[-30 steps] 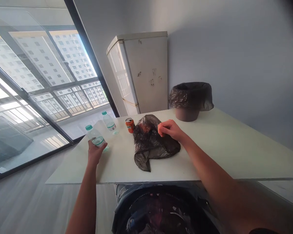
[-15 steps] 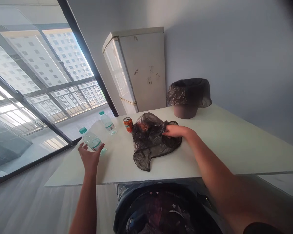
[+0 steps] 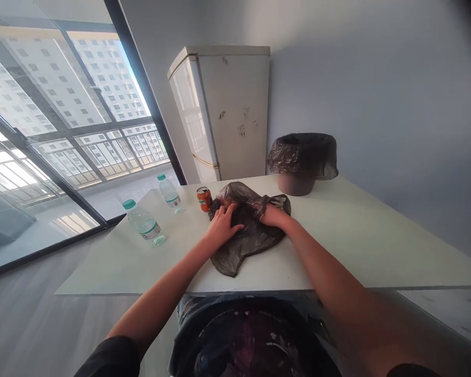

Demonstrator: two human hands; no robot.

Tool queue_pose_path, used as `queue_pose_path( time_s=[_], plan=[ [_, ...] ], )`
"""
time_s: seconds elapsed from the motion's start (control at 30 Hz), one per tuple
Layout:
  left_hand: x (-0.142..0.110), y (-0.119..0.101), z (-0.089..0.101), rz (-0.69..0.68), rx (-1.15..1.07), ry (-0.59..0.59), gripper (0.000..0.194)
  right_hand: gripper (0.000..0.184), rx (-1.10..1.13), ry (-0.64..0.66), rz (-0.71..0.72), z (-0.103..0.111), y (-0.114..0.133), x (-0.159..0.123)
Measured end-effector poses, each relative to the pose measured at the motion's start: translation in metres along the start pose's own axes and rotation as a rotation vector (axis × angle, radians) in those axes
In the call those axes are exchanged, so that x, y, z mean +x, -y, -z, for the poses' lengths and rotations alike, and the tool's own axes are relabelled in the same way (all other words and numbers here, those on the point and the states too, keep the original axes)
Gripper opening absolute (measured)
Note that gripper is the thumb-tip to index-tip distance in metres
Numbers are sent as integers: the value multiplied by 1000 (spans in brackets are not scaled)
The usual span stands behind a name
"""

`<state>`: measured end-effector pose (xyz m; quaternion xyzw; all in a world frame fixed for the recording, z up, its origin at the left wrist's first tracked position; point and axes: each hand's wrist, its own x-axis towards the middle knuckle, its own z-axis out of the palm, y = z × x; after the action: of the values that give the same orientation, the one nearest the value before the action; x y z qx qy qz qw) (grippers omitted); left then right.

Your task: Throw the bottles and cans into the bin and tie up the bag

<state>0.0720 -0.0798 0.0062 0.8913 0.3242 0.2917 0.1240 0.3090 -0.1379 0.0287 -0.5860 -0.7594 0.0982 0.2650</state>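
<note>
Both hands [image 3: 222,226] touch a black bag [image 3: 251,235].

Window daylight at left; upper right corner darkens.

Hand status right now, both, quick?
Left hand: open, thumb apart from fingers, on the dark plastic bag.
Right hand: fingers hidden in the bag's folds; open or closed can't be told.

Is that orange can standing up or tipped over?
Upright: the orange drink can stands with its top rim facing up, beside the black plastic bag.
</note>
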Motion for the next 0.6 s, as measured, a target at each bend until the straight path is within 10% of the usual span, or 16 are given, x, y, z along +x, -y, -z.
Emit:
queue_pose_path(
  time_s=[0.23, 0.6],
  plan=[
    [24, 5, -39, 45, -14, -65, 75, 39, 152, -116, 46, -8, -7, 4],
    [19, -1, -30, -12, -343, -51, 13, 45, -47, -166, -41, -15, -27, 18]
  ],
)
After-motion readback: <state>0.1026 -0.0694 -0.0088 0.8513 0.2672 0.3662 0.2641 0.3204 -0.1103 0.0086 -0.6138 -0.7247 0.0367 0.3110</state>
